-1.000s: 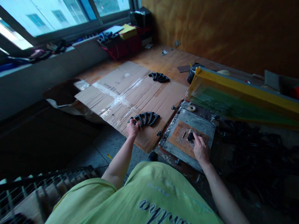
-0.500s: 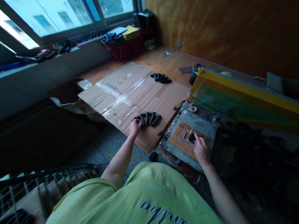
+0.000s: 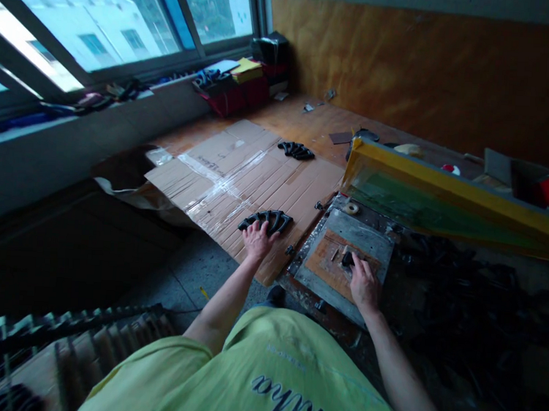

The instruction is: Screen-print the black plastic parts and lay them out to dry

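My left hand (image 3: 258,240) lies with its fingers spread at the near edge of a fan of black curved pieces (image 3: 279,219); its fingertips appear to touch them. The fan rests on a flattened cardboard sheet (image 3: 241,143). My right hand (image 3: 365,287) pinches a small black piece (image 3: 347,258) between thumb and fingers. That piece sits at the middle of a brown board (image 3: 320,256) on a grey metal plate (image 3: 337,221). What kind of part the black pieces are, I cannot tell.
A second black fan (image 3: 296,150) lies farther back on the cardboard. Behind the plate a yellow-edged screen frame (image 3: 459,184) stands tilted up. A tape roll (image 3: 351,208) is on the plate's far edge. Dark pieces (image 3: 472,302) are heaped at right. Metal clamps (image 3: 289,250) border the plate.
My left hand has moved slightly right along the fan, and its fingers have spread from a pinch. My right hand stays at the small black piece. The view has shifted slightly.
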### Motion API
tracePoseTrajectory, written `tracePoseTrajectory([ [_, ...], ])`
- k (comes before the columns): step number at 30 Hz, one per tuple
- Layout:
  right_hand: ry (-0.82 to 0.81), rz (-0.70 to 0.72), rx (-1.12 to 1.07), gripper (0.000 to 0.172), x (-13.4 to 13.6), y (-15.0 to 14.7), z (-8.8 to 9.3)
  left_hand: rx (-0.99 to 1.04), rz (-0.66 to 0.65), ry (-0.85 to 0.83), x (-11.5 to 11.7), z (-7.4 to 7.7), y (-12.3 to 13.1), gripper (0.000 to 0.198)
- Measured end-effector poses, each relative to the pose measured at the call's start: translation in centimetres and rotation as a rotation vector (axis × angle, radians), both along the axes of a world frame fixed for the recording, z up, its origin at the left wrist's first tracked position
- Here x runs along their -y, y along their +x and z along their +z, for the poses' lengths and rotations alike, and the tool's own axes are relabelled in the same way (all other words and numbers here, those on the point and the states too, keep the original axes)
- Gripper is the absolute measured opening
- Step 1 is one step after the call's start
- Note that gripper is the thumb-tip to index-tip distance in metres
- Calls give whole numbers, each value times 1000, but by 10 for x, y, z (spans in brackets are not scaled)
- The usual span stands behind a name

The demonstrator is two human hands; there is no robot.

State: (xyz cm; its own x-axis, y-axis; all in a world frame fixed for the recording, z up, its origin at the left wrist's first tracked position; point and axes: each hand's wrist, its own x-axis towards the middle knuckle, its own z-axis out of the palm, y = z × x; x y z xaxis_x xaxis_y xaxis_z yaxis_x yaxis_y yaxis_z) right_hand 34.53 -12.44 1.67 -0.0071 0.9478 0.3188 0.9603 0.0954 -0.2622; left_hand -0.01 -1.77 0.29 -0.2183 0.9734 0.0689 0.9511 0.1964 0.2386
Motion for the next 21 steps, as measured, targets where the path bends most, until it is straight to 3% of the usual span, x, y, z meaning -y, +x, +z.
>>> tracePoseTrajectory([
  [3,34,25,-1,45,0,2,-4,35,62,-84,-9,-2,22,72],
  [6,67,45,16,46,-1,6,-9,51,87,-114,-19,-5,30,62],
  [9,101,54,48,48,0,7,-13,47,65,-122,-28,-11,22,54],
  [12,121,33,80,49,2,8,-15,50,-50,-96,-46,-16,2,55],
  [16,118,6,141,50,8,8,-13,57,-281,-56,-105,-14,-29,56],
  [21,143,20,204,61,10,10,-7,93,-455,-66,-217,-3,-50,53],
])
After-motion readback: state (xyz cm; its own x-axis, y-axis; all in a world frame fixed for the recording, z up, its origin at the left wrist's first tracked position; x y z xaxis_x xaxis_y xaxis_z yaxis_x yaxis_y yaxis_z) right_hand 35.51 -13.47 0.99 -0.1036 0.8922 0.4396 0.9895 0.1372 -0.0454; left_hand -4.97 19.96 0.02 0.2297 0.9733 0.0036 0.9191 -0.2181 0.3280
